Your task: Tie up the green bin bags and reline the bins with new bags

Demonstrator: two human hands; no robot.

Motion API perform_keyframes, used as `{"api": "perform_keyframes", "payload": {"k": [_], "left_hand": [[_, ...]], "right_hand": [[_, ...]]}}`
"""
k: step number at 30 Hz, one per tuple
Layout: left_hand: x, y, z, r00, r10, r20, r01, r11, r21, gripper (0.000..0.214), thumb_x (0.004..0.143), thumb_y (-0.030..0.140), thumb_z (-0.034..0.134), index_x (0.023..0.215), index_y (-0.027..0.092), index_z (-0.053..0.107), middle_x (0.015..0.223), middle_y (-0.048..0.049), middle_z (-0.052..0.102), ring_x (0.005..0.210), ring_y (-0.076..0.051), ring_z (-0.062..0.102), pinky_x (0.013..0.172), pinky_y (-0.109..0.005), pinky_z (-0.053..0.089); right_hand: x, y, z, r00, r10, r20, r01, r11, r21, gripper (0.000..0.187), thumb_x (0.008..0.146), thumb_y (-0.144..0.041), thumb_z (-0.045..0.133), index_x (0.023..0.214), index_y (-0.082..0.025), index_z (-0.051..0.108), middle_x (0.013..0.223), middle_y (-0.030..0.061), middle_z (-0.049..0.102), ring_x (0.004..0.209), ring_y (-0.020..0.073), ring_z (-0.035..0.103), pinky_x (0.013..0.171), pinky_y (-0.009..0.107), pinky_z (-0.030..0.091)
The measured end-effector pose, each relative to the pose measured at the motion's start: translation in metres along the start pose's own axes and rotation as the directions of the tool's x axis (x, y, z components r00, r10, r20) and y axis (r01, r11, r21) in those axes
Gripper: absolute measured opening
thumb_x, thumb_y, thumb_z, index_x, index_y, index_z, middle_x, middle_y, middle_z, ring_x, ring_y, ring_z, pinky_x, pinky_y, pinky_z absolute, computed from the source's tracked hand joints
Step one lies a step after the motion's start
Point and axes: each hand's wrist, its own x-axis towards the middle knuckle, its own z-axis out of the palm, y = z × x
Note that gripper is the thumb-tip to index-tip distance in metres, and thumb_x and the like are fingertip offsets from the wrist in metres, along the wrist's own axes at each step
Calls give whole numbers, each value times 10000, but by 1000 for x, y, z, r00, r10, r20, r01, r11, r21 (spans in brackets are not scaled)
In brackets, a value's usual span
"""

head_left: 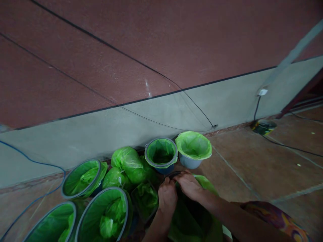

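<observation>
Directly in front of me stands a bin lined with a green bin liner (185,220). At its far edge, my left hand (167,195) is closed, its fingers bent over the dark rim. My right hand (189,186) meets it there, fingers curled and pinching the liner's edge at the rim. The fingertips are partly hidden behind the hands. Beyond them are a round bin with a grey rim (161,138) and a pale grey bin (190,162), its green liner folded over the outside.
Left of my hands sit tied green bags (127,163), a small square lined bin (145,198) and several larger bins such as one with a grey rim (126,215). A blue cable (59,168) runs along the left. A tin (264,127) stands by the wall.
</observation>
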Motion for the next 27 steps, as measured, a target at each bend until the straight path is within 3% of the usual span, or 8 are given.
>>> {"api": "perform_keyframes", "payload": {"k": [7,12,14,18,23,27], "left_hand": [[3,-15,-19,991,-126,32,125,991,38,313,935,82,393,954,183,689,1015,-65,664,851,-147,671,705,-229,455],[4,-26,-28,985,-170,34,169,985,20,294,935,90,403,930,170,686,1002,-67,672,890,-154,667,737,-232,450],[4,-26,-29,985,-167,28,167,986,5,291,938,101,404,927,170,687,991,-67,674,892,-154,665,751,-232,450],[4,-21,-28,991,-132,5,133,991,-26,283,949,131,405,957,181,684,996,-63,673,864,-150,659,759,-238,453],[4,-18,-23,998,-50,-24,48,996,-74,255,946,149,433,941,188,686,971,-59,668,872,-150,646,788,-236,458],[5,-21,-20,998,-51,-28,48,995,-92,237,941,164,458,958,191,693,975,-63,671,878,-156,647,794,-242,463]], "right_hand": [[-1,15,-16,966,256,45,-253,965,-75,342,897,-125,423,1021,-167,739,983,123,759,930,267,699,799,335,488],[-8,36,-20,932,360,34,-352,925,-141,362,891,-77,401,1040,-115,728,1062,171,734,1047,299,664,891,371,477],[-10,38,-17,934,354,41,-347,929,-127,347,869,-100,471,1130,-112,700,1098,178,719,1073,308,650,908,379,472],[-9,26,-14,977,214,-23,-215,972,-90,545,790,-167,622,1332,-176,577,1269,147,638,1160,308,583,979,402,421],[-4,13,-18,993,120,-12,-120,988,-96,279,887,-194,517,1098,-199,700,1125,111,701,1135,288,579,971,397,382],[-1,18,-15,985,173,8,-171,979,-108,316,920,-154,429,945,-184,742,964,112,746,999,255,645,911,365,400]]}}
